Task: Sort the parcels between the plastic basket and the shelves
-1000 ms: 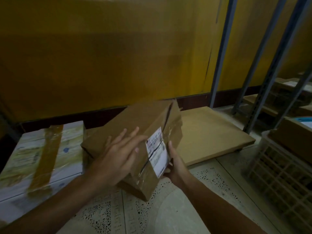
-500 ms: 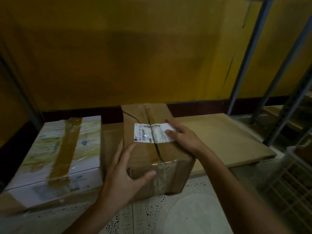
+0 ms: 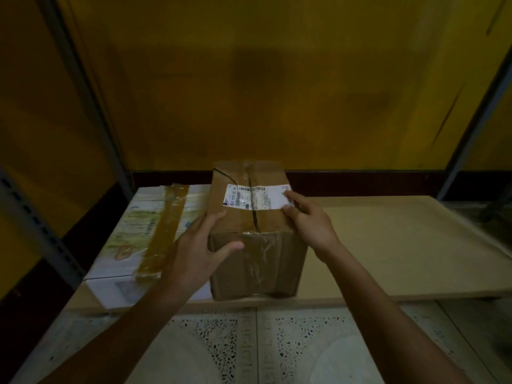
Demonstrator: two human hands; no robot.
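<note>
Toward the left half of a pale tan wooden shelf board (image 3: 401, 245), close to its front edge: shows a brown taped cardboard parcel (image 3: 257, 217) lying flat on its base. Stands just beside a white printed carton with a brown tape strip (image 3: 144, 231) at the board's left end; cannot tell whether touching, the gap being hidden behind the left hand (image 3: 199, 250).

Hands: left hand laid against the parcel's near left corner, fingers (image 3: 206, 221) fairly straight along the left top edge and thumb spread across the front face, pressing rather than clamping. Right hand (image 3: 310, 220) resting on the right top edge, fingers (image 3: 291, 194) apart and nearly straight, tips on the end of a white shipping label (image 3: 257, 197).

Orientation: long axis running from the board's front edge toward its back edge and the yellow wall (image 3: 277, 79); one short, tape-wrinkled end turned to the front. Label facing up on the farther half of the top, crossing the long axis and the tape seam at right angles.

Progress, as a judgement: placement of this parcel on the shelf essentially done, with only the letting go left. Gives no view of the plastic basket, so no count of parcels remaining.
</note>
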